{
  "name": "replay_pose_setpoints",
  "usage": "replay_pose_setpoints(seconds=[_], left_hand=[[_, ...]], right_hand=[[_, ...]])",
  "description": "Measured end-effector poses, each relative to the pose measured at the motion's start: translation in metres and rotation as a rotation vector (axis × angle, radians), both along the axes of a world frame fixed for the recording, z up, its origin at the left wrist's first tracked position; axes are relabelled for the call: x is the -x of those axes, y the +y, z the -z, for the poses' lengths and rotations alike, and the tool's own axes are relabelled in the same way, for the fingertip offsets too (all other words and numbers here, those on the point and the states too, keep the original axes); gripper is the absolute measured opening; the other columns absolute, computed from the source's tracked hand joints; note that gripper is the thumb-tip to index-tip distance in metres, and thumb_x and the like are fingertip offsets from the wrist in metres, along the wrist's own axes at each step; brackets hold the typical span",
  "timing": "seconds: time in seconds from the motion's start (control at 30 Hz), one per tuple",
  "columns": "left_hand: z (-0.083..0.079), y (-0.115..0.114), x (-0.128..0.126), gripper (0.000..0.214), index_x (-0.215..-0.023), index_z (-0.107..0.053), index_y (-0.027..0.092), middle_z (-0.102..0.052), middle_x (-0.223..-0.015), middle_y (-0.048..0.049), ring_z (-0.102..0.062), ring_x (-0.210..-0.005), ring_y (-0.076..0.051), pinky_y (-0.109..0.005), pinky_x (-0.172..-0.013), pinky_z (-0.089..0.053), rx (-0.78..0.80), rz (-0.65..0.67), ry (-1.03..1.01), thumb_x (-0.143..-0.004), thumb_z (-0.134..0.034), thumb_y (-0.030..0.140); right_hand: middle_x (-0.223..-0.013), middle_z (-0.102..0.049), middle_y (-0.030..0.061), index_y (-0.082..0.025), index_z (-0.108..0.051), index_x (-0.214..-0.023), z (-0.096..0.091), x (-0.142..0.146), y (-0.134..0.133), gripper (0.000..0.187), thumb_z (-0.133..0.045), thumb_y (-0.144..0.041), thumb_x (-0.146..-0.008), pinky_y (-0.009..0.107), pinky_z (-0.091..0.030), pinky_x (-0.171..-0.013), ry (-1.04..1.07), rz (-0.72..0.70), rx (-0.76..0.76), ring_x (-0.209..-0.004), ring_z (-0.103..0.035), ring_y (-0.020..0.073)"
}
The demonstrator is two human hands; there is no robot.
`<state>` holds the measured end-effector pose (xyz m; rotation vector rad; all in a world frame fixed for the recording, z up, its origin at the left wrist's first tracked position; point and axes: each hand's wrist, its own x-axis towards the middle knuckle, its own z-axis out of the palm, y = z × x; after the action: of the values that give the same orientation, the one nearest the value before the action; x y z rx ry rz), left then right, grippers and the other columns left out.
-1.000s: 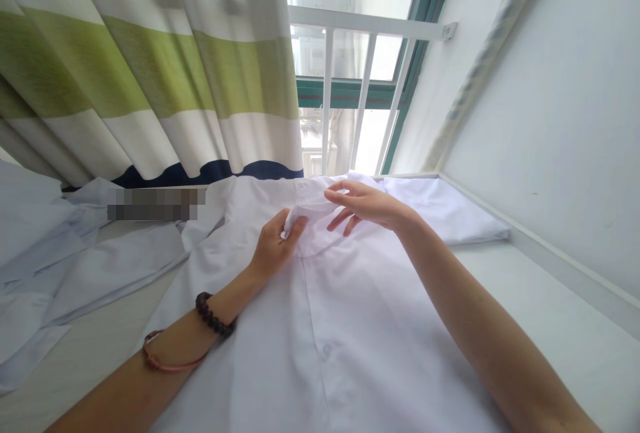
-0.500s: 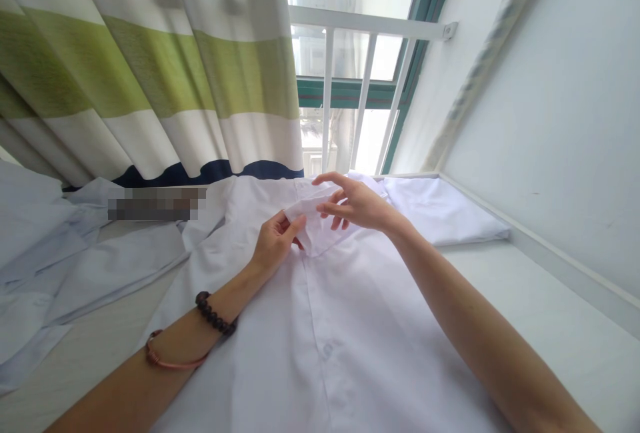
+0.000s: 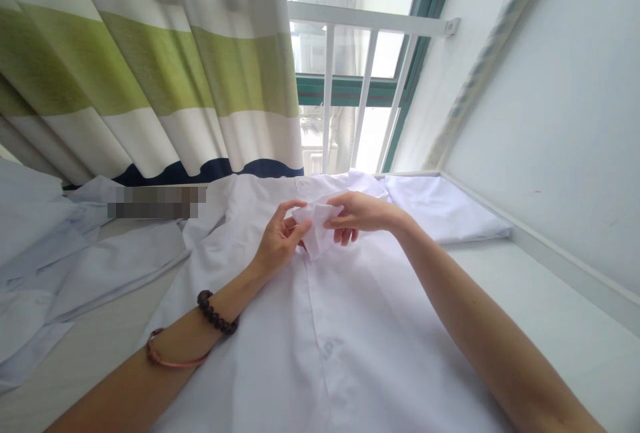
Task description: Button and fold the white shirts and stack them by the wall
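A white shirt (image 3: 270,339) lies spread out in front of me, its button placket running down the middle. Near its upper part, my left hand (image 3: 281,236) pinches one edge of a raised fold of the white cloth (image 3: 316,236), which looks like a sleeve end. The fold's other edge is between the thumb and fingers of my right hand (image 3: 357,213). Both hands are close together over the placket, and some fingertips are hidden behind the cloth. On my left wrist are a dark bead bracelet (image 3: 216,313) and a thin reddish bangle (image 3: 175,358).
More white garments (image 3: 35,253) lie heaped at the left. A folded white cloth (image 3: 445,209) rests at the back right, beside the raised edge (image 3: 560,273) along the wall. Behind hang a green and cream curtain (image 3: 165,66) and a white window railing (image 3: 370,18).
My right hand has come down and closed on the cloth fold; before, its fingers were spread above it. My left fingers have shifted slightly, still holding the fold, which now stands up between both hands.
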<state>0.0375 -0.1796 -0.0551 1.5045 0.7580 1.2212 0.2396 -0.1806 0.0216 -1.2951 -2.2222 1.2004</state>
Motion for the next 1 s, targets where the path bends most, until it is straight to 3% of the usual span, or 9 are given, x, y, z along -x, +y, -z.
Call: replay_pose_setpoints(seconds=[0.13, 0.27, 0.43, 0.67, 0.87, 1.0], left_hand=[[0.0, 0.002, 0.004, 0.039, -0.118, -0.052, 0.02, -0.068, -0.078, -0.0007, -0.064, -0.067, -0.016, -0.027, -0.054, -0.055, 0.088, 0.071, -0.106, -0.079, -0.05, 0.022], [-0.002, 0.0, 0.004, 0.051, -0.122, -0.051, 0.019, -0.069, -0.082, -0.001, -0.063, -0.065, -0.015, -0.028, -0.053, -0.056, 0.073, 0.107, -0.118, -0.071, -0.052, 0.014], [0.0, -0.001, 0.001, 0.04, -0.122, -0.051, 0.019, -0.066, -0.075, 0.0001, -0.063, -0.065, -0.015, -0.028, -0.052, -0.058, -0.027, 0.068, -0.037, -0.084, -0.055, 0.03], [0.004, -0.003, 0.0, 0.043, -0.122, -0.047, 0.024, -0.066, -0.096, -0.002, -0.066, -0.069, -0.013, -0.022, -0.051, -0.057, -0.177, 0.085, 0.068, -0.083, -0.065, 0.03], [0.006, -0.003, -0.002, 0.037, -0.112, -0.046, 0.023, -0.067, -0.096, -0.0022, -0.067, -0.07, -0.014, -0.025, -0.053, -0.059, -0.178, 0.049, 0.08, -0.082, -0.066, 0.032], [0.009, 0.001, -0.002, 0.026, -0.094, -0.053, 0.019, -0.065, -0.079, 0.0, -0.067, -0.069, -0.016, -0.025, -0.051, -0.058, -0.206, -0.031, 0.083, -0.081, -0.067, 0.037]], right_hand=[[-0.069, -0.07, 0.003, -0.015, -0.062, -0.095, -0.003, -0.002, -0.001, 0.015, -0.06, -0.027, -0.087, 0.02, -0.056, -0.053, 0.023, -0.004, -0.014, -0.061, -0.069, 0.0134], [-0.069, -0.069, 0.0018, -0.016, -0.061, -0.097, -0.003, -0.003, 0.0, 0.014, -0.061, -0.025, -0.086, 0.022, -0.057, -0.054, 0.055, 0.016, -0.029, -0.061, -0.068, 0.0134], [-0.07, -0.068, 0.0019, -0.016, -0.055, -0.101, 0.001, -0.001, 0.002, 0.019, -0.062, -0.027, -0.086, 0.025, -0.059, -0.054, 0.092, 0.063, -0.035, -0.059, -0.068, 0.0143], [-0.076, -0.066, 0.0009, -0.019, -0.044, -0.103, 0.009, 0.002, 0.004, 0.027, -0.063, -0.027, -0.085, 0.027, -0.061, -0.057, 0.154, 0.101, -0.032, -0.064, -0.07, 0.0155], [-0.082, -0.063, -0.0029, -0.024, -0.031, -0.101, 0.008, 0.002, 0.001, 0.052, -0.074, -0.029, -0.073, 0.033, -0.062, -0.06, 0.26, 0.168, -0.064, -0.062, -0.068, 0.0153], [-0.097, -0.063, 0.0018, -0.023, -0.039, -0.101, 0.005, 0.001, -0.002, 0.046, -0.074, -0.03, -0.072, 0.03, -0.06, -0.066, 0.178, 0.073, -0.046, -0.076, -0.068, 0.0157]])
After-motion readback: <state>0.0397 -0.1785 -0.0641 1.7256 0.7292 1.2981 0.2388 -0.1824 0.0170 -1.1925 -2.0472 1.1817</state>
